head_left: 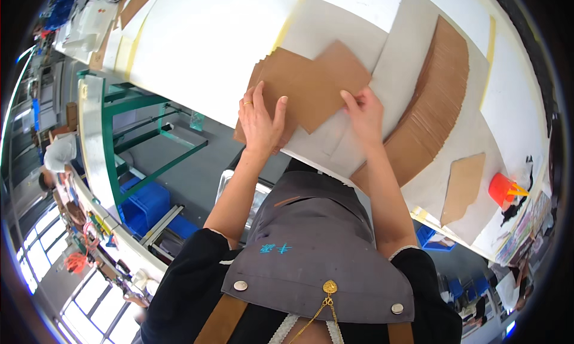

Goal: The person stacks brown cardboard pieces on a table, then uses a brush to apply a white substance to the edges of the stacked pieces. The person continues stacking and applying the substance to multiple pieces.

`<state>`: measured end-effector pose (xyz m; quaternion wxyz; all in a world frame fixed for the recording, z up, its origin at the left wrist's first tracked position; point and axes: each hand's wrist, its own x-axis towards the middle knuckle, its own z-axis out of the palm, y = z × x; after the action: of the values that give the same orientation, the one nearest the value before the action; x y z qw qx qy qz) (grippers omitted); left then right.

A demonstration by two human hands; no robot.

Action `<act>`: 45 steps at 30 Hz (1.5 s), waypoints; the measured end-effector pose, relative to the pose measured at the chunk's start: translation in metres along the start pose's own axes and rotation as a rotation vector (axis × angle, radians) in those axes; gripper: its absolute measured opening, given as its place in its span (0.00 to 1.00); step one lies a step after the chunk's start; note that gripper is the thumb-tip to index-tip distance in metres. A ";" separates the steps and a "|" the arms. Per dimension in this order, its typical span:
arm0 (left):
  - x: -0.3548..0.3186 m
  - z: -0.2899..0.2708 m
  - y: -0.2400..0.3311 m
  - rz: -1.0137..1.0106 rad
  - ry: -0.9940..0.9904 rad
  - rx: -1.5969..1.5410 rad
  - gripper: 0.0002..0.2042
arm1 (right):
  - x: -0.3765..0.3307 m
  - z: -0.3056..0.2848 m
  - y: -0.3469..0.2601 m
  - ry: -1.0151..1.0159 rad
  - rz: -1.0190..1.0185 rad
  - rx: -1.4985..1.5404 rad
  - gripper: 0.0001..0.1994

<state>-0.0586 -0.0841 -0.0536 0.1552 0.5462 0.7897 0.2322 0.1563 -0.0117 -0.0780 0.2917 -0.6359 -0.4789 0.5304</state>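
Head view: left hand on the stack, right hand pinching a sheet corner

Two bare hands at work over a white table (209,39), near its front edge. Left hand (260,118) palm down on a stack of brown sheets (284,66); fingers a little spread, thumb held away from them, a ring on one finger. Stack edges uneven, stepped along the left side, lower part reaching the table's edge.

Right hand (365,112) closed in a pinch, thumb and forefinger together at the right corner of a blurred brown sheet (344,63). This sheet juts to the right from the stack, tilted against it, partly covered by another sheet. How the remaining right fingers sit underneath: cannot tell.

Beneath and beyond, grey boards (353,24) on the white top; a yellow strip (290,18) runs by their left edge. To the right of the right hand, a long curved row of brown sheets (439,99), closely overlapped. Farther right, a lone brown piece (463,187) lying flat; just past it, a red cup (501,190) with something yellow in it.

Wearer in a grey apron (317,242), dark sleeves. Left of the table: green metal frame (108,129), blue bin (145,205). Another person (61,153) farther left, at a separate bench.
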 end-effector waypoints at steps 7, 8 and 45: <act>-0.023 0.009 0.066 0.329 -0.412 -0.525 0.33 | -0.110 -0.098 -0.002 -0.021 0.133 0.350 0.10; -0.029 0.016 0.077 0.181 -0.630 -0.734 0.34 | -0.125 -0.104 -0.001 0.020 0.153 0.328 0.10; -0.076 0.061 0.101 0.439 -0.243 -0.233 0.18 | -0.129 -0.117 0.037 0.194 0.004 -0.111 0.14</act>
<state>0.0791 -0.1135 -0.0512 0.2567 0.7065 0.5961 0.2822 0.2812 -0.1274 -0.0283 0.3001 -0.7003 -0.4757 0.4396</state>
